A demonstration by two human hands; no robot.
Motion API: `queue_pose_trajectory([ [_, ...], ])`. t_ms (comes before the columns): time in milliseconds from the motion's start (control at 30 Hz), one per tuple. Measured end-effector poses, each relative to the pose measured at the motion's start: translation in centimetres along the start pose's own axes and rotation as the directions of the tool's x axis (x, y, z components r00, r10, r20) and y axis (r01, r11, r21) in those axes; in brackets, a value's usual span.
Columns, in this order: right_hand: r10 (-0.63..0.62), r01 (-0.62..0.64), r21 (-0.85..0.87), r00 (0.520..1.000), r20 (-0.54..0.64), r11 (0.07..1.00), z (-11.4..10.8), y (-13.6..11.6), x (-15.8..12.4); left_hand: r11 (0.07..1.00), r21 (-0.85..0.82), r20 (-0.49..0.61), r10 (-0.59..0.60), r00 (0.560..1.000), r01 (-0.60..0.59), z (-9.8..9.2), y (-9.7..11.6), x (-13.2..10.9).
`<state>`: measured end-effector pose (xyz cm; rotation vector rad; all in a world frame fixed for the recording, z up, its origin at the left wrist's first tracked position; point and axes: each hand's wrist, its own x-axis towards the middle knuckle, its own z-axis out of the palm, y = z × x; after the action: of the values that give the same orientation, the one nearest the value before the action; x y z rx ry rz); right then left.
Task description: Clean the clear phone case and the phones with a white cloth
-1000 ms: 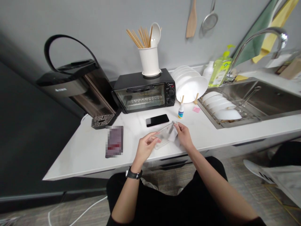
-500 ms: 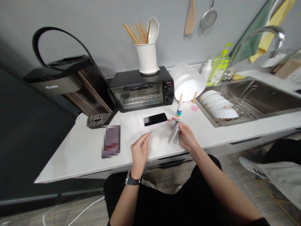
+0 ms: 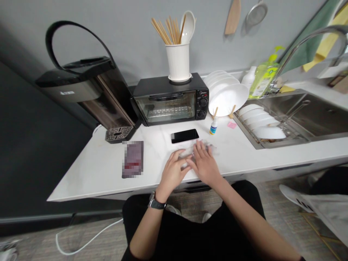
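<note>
A thin grey-white cloth (image 3: 187, 152) lies flat on the white counter (image 3: 108, 170) near its front edge. My right hand (image 3: 204, 164) rests palm-down on the cloth with fingers spread. My left hand (image 3: 173, 173), with a watch on the wrist, lies beside it and touches the cloth's left part. Both hands cover most of the cloth. A black phone (image 3: 184, 136) lies face-up just behind the cloth. A small dropper bottle (image 3: 213, 127) stands to the right of the phone.
A black toaster oven (image 3: 171, 99) stands behind with a white utensil holder (image 3: 178, 61) on top. A dark appliance (image 3: 87, 94) is at the left. A blurred dark card (image 3: 132, 158) lies left. White plates (image 3: 227, 98) and a sink (image 3: 299, 116) are right.
The cloth was held up between both hands; now it is down flat on the counter with both hands pressed on it. The view has shifted slightly.
</note>
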<state>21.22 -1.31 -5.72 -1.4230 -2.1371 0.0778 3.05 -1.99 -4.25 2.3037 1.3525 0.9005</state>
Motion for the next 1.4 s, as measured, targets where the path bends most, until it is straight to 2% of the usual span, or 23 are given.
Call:
queue_pose_trajectory([
  [100, -0.118, 0.117, 0.012, 0.989, 0.094, 0.993, 0.3, -1.8, 0.3, 0.996, -0.061, -0.030, -0.065, 0.997, 0.063, -0.1, 0.2, 0.0],
  [167, -0.140, 0.140, 0.006, 0.986, 0.089, 0.990, -0.5, -1.9, 0.1, 0.992, -0.086, -0.055, -0.101, 0.993, 0.096, -0.2, 0.3, 0.0],
  [267, -0.148, 0.150, -0.022, 0.988, 0.045, 0.988, -2.3, -0.3, -0.8, 0.985, -0.106, -0.042, -0.140, 0.989, 0.135, -0.4, 0.4, 0.1],
  [367, -0.236, 0.240, -0.011, 0.962, 0.137, 0.971, -3.4, 1.9, -1.8, 0.979, -0.122, -0.009, -0.164, 0.986, 0.161, -0.6, 0.3, 0.2],
  [400, -0.215, 0.221, -0.024, 0.965, 0.149, 0.975, -3.4, 2.4, -1.9, 0.978, -0.126, 0.000, -0.168, 0.986, 0.166, -0.6, 0.3, 0.3],
  [467, -0.086, 0.095, -0.086, 0.991, 0.098, 0.992, -3.1, 2.6, -1.9, 0.977, -0.129, 0.014, -0.170, 0.985, 0.171, -0.6, 0.2, 0.4],
  [533, -0.013, 0.018, -0.106, 0.999, 0.050, 0.994, -2.5, 1.6, -1.6, 0.977, -0.130, 0.026, -0.167, 0.986, 0.169, -0.6, 0.1, 0.4],
  [600, -0.091, 0.095, -0.045, 0.992, 0.086, 0.994, -1.9, -0.1, -1.3, 0.977, -0.126, 0.036, -0.170, 0.985, 0.173, -0.6, 0.0, 0.3],
  [667, -0.231, 0.224, 0.064, 0.960, 0.156, 0.973, -1.8, -1.3, -1.3, 0.975, -0.119, 0.041, -0.182, 0.982, 0.186, -0.7, 0.0, 0.2],
  [733, -0.293, 0.272, 0.132, 0.938, 0.186, 0.953, -2.4, -0.8, -1.7, 0.975, -0.115, 0.040, -0.188, 0.981, 0.192, -0.8, 0.0, 0.1],
  [800, -0.240, 0.225, 0.103, 0.957, 0.165, 0.969, -3.3, 1.2, -2.2, 0.977, -0.115, 0.033, -0.178, 0.983, 0.181, -0.9, 0.2, 0.1],
  [867, -0.111, 0.112, -0.003, 0.989, 0.097, 0.994, -4.1, 3.3, -2.6, 0.980, -0.115, 0.036, -0.158, 0.987, 0.161, -0.8, 0.4, 0.3],
  [933, -0.022, 0.025, -0.091, 0.999, 0.032, 0.995, -4.1, 3.9, -2.5, 0.983, -0.110, 0.045, -0.144, 0.989, 0.148, -0.7, 0.5, 0.6],
  [1000, -0.059, 0.063, -0.096, 0.997, 0.042, 0.993, -3.3, 2.6, -2.2, 0.982, -0.115, 0.058, -0.147, 0.987, 0.153, -0.6, 0.4, 0.7],
  [1100, -0.224, 0.222, 0.026, 0.965, 0.134, 0.975, -2.0, -0.6, -1.6, 0.971, -0.144, 0.071, -0.180, 0.981, 0.188, -0.7, 0.0, 0.3],
  [1167, -0.292, 0.277, 0.105, 0.940, 0.174, 0.955, -2.1, -1.1, -1.8, 0.969, -0.148, 0.072, -0.186, 0.980, 0.195, -0.9, -0.2, 0.0],
  [1233, -0.275, 0.260, 0.106, 0.945, 0.177, 0.960, -3.1, 0.5, -2.5, 0.973, -0.147, 0.068, -0.169, 0.983, 0.178, -1.0, -0.1, -0.1],
  [1333, -0.134, 0.136, -0.012, 0.984, 0.115, 0.991, -4.8, 4.1, -3.7, 0.978, -0.141, 0.078, -0.144, 0.987, 0.154, -1.0, 0.3, 0.2],
  [1400, -0.054, 0.060, -0.090, 0.997, 0.061, 0.994, -4.9, 4.7, -4.0, 0.980, -0.124, 0.090, -0.143, 0.986, 0.154, -0.9, 0.5, 0.5],
])
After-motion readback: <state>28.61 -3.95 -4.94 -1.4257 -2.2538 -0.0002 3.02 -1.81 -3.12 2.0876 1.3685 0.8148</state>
